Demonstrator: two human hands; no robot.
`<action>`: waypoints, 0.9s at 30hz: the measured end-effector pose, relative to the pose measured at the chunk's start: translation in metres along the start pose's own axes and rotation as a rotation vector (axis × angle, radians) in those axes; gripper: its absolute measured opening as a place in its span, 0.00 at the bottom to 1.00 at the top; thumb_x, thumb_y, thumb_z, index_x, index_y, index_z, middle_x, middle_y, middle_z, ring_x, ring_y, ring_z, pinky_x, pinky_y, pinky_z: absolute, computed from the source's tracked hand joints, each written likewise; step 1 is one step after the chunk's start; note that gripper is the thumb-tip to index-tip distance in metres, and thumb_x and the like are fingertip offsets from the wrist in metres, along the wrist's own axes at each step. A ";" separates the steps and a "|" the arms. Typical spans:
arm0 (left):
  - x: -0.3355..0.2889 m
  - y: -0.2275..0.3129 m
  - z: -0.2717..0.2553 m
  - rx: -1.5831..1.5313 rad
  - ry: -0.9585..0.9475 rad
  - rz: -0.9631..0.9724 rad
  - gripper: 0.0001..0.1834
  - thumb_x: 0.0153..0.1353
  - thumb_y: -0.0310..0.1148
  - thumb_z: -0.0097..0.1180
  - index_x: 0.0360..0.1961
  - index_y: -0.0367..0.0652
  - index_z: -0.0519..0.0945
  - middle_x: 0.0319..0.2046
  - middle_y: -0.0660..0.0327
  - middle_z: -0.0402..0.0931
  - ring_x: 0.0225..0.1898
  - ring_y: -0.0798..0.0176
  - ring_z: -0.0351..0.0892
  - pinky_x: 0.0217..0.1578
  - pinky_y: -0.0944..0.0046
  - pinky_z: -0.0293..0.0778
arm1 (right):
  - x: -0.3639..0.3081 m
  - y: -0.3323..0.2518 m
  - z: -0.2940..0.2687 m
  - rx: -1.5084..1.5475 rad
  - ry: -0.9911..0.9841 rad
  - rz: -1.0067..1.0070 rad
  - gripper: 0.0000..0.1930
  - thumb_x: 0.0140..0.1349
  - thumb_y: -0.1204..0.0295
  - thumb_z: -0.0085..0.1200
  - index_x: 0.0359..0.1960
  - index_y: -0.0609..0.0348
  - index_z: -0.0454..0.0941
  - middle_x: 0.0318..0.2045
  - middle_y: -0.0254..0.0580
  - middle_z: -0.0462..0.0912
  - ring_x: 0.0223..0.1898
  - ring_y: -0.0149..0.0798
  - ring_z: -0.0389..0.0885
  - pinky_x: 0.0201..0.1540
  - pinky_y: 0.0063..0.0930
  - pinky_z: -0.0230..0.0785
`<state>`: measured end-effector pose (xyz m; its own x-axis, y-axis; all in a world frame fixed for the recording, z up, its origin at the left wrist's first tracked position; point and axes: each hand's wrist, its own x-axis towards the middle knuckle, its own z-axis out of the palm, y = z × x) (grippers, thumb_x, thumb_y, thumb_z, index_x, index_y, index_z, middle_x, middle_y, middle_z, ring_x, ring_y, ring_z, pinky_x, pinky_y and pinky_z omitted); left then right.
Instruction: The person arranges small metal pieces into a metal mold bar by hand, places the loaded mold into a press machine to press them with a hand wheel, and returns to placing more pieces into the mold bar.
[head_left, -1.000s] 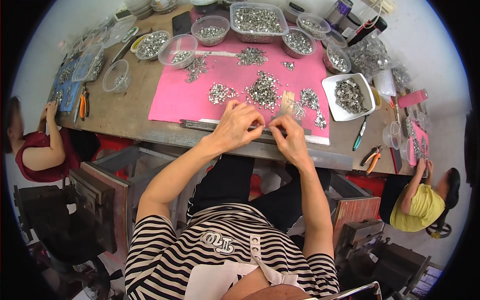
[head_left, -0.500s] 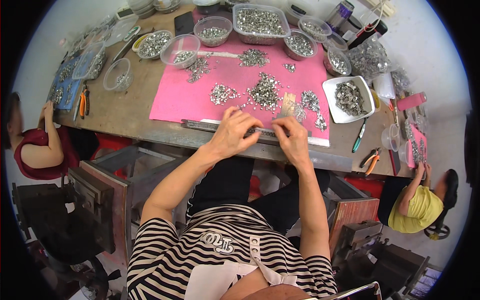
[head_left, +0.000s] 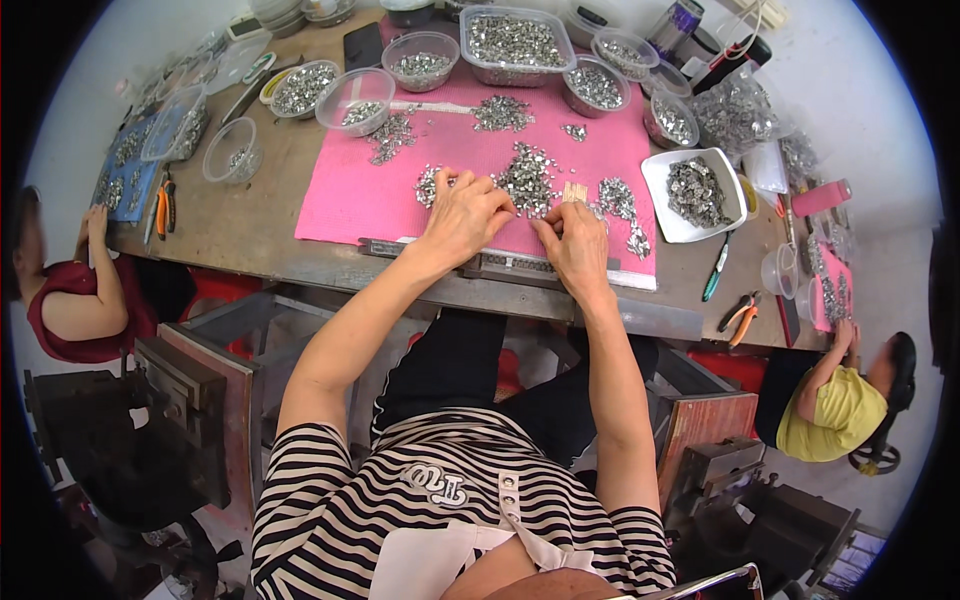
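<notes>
Over the pink mat (head_left: 330,205), my left hand (head_left: 465,215) has its fingers bent and drawn together, between a small heap of shiny metal bits (head_left: 427,188) and a larger central heap (head_left: 530,175). Anything in its fingertips is too small to make out. My right hand (head_left: 577,250) is closed, thumb and fingertips together at the near side of the central heap; what they pinch is hidden. Just behind the right fingers lies a small wooden piece (head_left: 574,192). A dark slotted metal bar (head_left: 510,266) lies along the mat's near edge, below both hands.
Clear tubs of metal pieces, including a large rectangular one (head_left: 515,72), line the far side. A white square dish (head_left: 655,185), a green-handled tool (head_left: 716,270) and orange-handled pliers (head_left: 742,318) lie rightward. Co-workers sit at left (head_left: 85,300) and right (head_left: 835,410).
Both hands have moved off the slotted bar, away from me, onto the mat by the heaps. More of the bar now shows.
</notes>
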<state>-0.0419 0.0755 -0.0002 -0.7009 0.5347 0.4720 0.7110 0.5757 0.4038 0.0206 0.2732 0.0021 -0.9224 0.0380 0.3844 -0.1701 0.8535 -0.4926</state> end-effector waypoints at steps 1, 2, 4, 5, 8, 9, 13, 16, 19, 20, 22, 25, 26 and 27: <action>0.001 0.000 -0.001 -0.010 -0.020 -0.013 0.06 0.57 0.36 0.67 0.34 0.49 0.86 0.33 0.65 0.79 0.42 0.59 0.75 0.59 0.46 0.58 | 0.001 0.001 0.000 -0.002 -0.013 0.016 0.10 0.56 0.70 0.67 0.29 0.59 0.78 0.29 0.44 0.79 0.36 0.49 0.79 0.41 0.44 0.66; 0.001 0.000 -0.002 -0.019 -0.040 -0.026 0.06 0.57 0.37 0.67 0.33 0.49 0.86 0.33 0.65 0.79 0.42 0.59 0.75 0.59 0.46 0.58 | 0.002 0.001 0.001 -0.003 -0.026 0.031 0.09 0.57 0.70 0.66 0.29 0.59 0.78 0.29 0.45 0.79 0.36 0.50 0.79 0.41 0.44 0.66; 0.002 0.001 -0.003 -0.021 -0.058 -0.012 0.06 0.57 0.36 0.67 0.33 0.48 0.86 0.33 0.65 0.79 0.42 0.59 0.75 0.59 0.46 0.58 | 0.000 0.005 -0.001 0.000 -0.021 0.023 0.08 0.58 0.71 0.65 0.30 0.60 0.78 0.30 0.45 0.79 0.36 0.50 0.79 0.41 0.44 0.65; 0.002 0.000 -0.005 -0.020 -0.073 -0.005 0.05 0.58 0.36 0.67 0.33 0.48 0.85 0.33 0.65 0.79 0.41 0.59 0.75 0.59 0.46 0.58 | 0.000 0.004 -0.003 0.005 -0.019 0.009 0.07 0.59 0.72 0.64 0.30 0.60 0.78 0.30 0.45 0.80 0.36 0.49 0.79 0.42 0.43 0.65; -0.004 -0.006 -0.001 -0.005 -0.002 0.072 0.05 0.58 0.35 0.66 0.34 0.48 0.85 0.34 0.65 0.79 0.41 0.59 0.75 0.59 0.46 0.58 | -0.016 -0.004 -0.017 0.130 -0.023 -0.075 0.04 0.61 0.75 0.61 0.32 0.61 0.79 0.30 0.45 0.79 0.36 0.49 0.78 0.41 0.41 0.65; -0.005 -0.006 -0.001 -0.004 -0.002 0.067 0.05 0.58 0.35 0.66 0.34 0.48 0.85 0.34 0.65 0.79 0.41 0.59 0.75 0.59 0.46 0.58 | -0.022 -0.008 -0.020 0.132 -0.027 -0.077 0.04 0.61 0.75 0.61 0.32 0.61 0.79 0.30 0.45 0.79 0.36 0.49 0.78 0.41 0.41 0.65; -0.007 0.008 -0.003 -0.043 0.033 0.097 0.05 0.58 0.33 0.66 0.33 0.46 0.83 0.33 0.65 0.78 0.41 0.60 0.75 0.59 0.46 0.57 | -0.041 -0.016 -0.028 0.214 -0.042 -0.089 0.02 0.61 0.78 0.60 0.34 0.61 0.80 0.32 0.42 0.79 0.36 0.46 0.77 0.42 0.39 0.65; -0.016 0.030 -0.009 -0.154 0.034 0.137 0.06 0.57 0.33 0.66 0.33 0.46 0.82 0.33 0.64 0.77 0.42 0.59 0.75 0.59 0.47 0.58 | -0.045 -0.019 -0.025 0.208 0.013 -0.125 0.03 0.60 0.78 0.61 0.34 0.60 0.81 0.33 0.41 0.80 0.37 0.46 0.78 0.42 0.38 0.66; -0.026 0.042 -0.006 -0.202 0.044 0.146 0.07 0.55 0.33 0.66 0.33 0.46 0.82 0.32 0.64 0.76 0.41 0.59 0.75 0.58 0.47 0.60 | -0.047 -0.020 -0.026 0.201 0.039 -0.143 0.03 0.59 0.78 0.63 0.34 0.60 0.82 0.33 0.40 0.80 0.37 0.46 0.78 0.41 0.38 0.67; -0.028 0.043 -0.003 -0.193 0.054 0.148 0.07 0.55 0.33 0.66 0.33 0.45 0.82 0.32 0.64 0.76 0.41 0.59 0.75 0.58 0.47 0.61 | -0.047 -0.019 -0.027 0.223 0.035 -0.133 0.03 0.58 0.78 0.63 0.34 0.60 0.82 0.33 0.41 0.80 0.37 0.46 0.78 0.41 0.38 0.67; -0.032 0.045 -0.002 -0.179 0.069 0.151 0.07 0.54 0.32 0.66 0.33 0.45 0.82 0.32 0.64 0.75 0.40 0.59 0.74 0.57 0.47 0.62 | -0.046 -0.019 -0.027 0.244 0.033 -0.129 0.03 0.58 0.78 0.63 0.34 0.59 0.83 0.33 0.41 0.80 0.36 0.46 0.78 0.42 0.38 0.67; -0.035 0.046 0.003 -0.166 0.073 0.145 0.07 0.54 0.32 0.66 0.33 0.45 0.81 0.32 0.64 0.75 0.40 0.59 0.74 0.58 0.47 0.62 | -0.040 -0.011 -0.025 0.278 0.050 -0.068 0.03 0.59 0.78 0.62 0.34 0.59 0.83 0.33 0.41 0.81 0.36 0.47 0.78 0.41 0.39 0.68; -0.036 0.047 0.002 -0.153 0.067 0.144 0.08 0.54 0.33 0.67 0.34 0.45 0.82 0.32 0.64 0.76 0.40 0.59 0.75 0.59 0.46 0.62 | -0.034 -0.006 -0.024 0.224 0.079 -0.048 0.03 0.59 0.78 0.62 0.35 0.59 0.83 0.32 0.41 0.80 0.37 0.47 0.78 0.42 0.39 0.67; -0.036 0.047 0.001 -0.152 0.067 0.145 0.08 0.54 0.33 0.67 0.34 0.45 0.82 0.32 0.64 0.76 0.40 0.59 0.75 0.59 0.46 0.62 | -0.028 -0.001 -0.022 0.170 0.107 -0.029 0.04 0.59 0.78 0.62 0.36 0.58 0.83 0.32 0.41 0.80 0.37 0.47 0.78 0.42 0.40 0.67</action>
<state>0.0166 0.0835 0.0007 -0.5894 0.5597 0.5826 0.8077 0.3935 0.4391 0.0543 0.2827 0.0094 -0.8756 0.0775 0.4768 -0.2606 0.7552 -0.6015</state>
